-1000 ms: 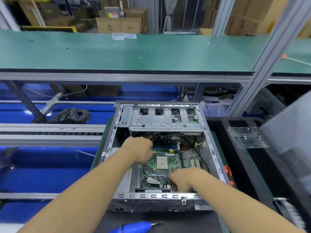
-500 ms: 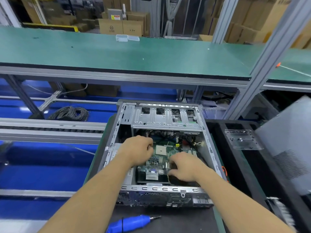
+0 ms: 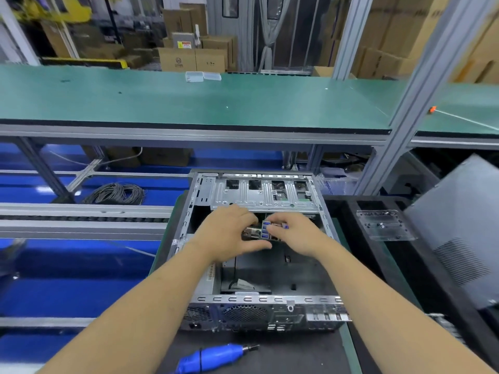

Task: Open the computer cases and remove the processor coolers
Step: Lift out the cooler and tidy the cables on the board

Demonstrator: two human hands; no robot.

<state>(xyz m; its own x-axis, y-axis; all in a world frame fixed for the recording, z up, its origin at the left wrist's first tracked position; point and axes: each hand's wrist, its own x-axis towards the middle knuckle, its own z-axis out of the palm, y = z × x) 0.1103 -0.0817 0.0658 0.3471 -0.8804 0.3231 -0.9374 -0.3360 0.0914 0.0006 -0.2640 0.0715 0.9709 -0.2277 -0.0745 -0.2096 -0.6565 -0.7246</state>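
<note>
An open grey computer case lies on the black mat in front of me, its drive cage at the far end. Both hands hold the motherboard lifted on edge inside the case, its blue rear ports facing me. My left hand grips its left side and my right hand grips its right side. The case floor below is bare dark metal. No processor cooler is visible.
A blue electric screwdriver lies on the mat near me. A clear plastic plate sits on a black tray at right, beside a leaning grey side panel. A green bench runs across behind; coiled cable lies left.
The motherboard, flat in the case a second ago, has been tipped up and lifted toward the drive cage. Both hands moved away from me with it, exposing the case floor.
</note>
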